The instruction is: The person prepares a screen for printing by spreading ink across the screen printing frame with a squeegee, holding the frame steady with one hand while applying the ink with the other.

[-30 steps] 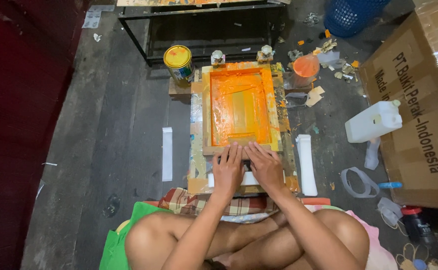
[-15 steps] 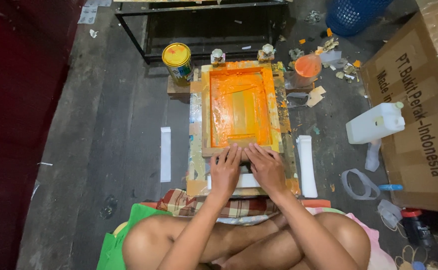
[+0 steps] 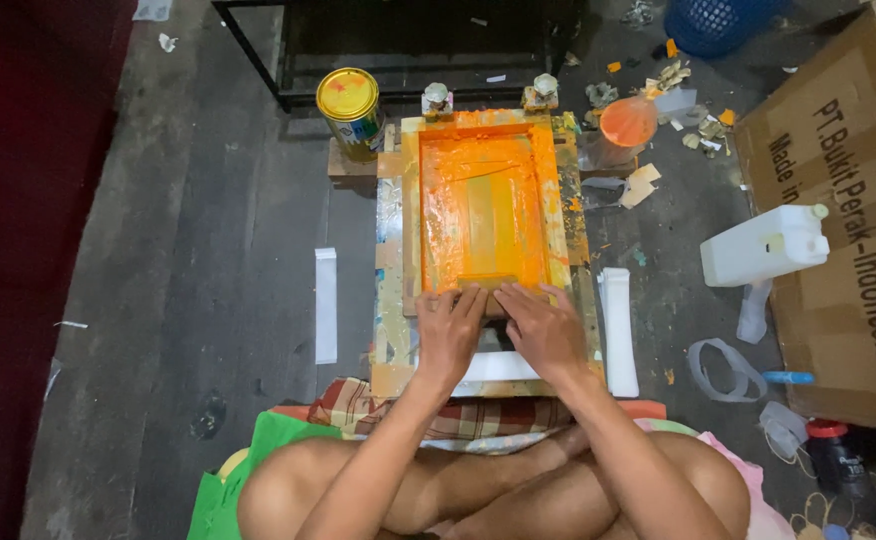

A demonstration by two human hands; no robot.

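Note:
A wooden screen-printing frame (image 3: 410,210) coated in orange ink lies on a paint-stained board (image 3: 390,340) on the floor in front of my crossed legs. My left hand (image 3: 450,328) and my right hand (image 3: 543,328) sit side by side at the frame's near edge, fingers curled over a squeegee (image 3: 488,285) whose blade rests in the orange ink. A white sheet (image 3: 503,368) shows under the frame, just below my wrists.
A yellow-lidded paint tin (image 3: 350,108) stands at the far left of the frame, an orange cup (image 3: 626,122) at the far right. White strips (image 3: 325,303) (image 3: 619,330) flank the board. A white jerrycan (image 3: 763,245) and cardboard box (image 3: 843,220) lie right.
Both hands have stayed at the frame's near edge on the squeegee. The view has shifted slightly; nothing else has visibly moved.

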